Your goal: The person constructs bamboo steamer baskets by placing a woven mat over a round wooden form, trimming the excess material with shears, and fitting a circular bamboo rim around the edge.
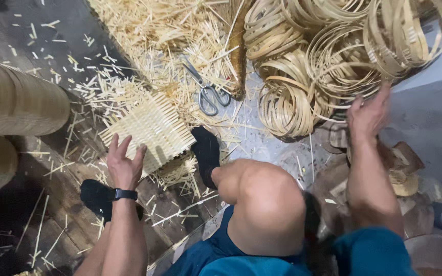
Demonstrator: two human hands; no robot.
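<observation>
A single view from a camera worn on the person's head, looking almost straight down at the floor [425, 117] from seated height. It faces forward and downward over the person's own bent knee [264, 204], which fills the lower middle of the frame, close to the lens. Both forearms reach away from the camera toward the top of the picture, the left hand [124, 166] at lower left and the right hand [368, 115] at upper right. The floor just ahead lies near, within arm's reach. No second view shares the scene.
</observation>
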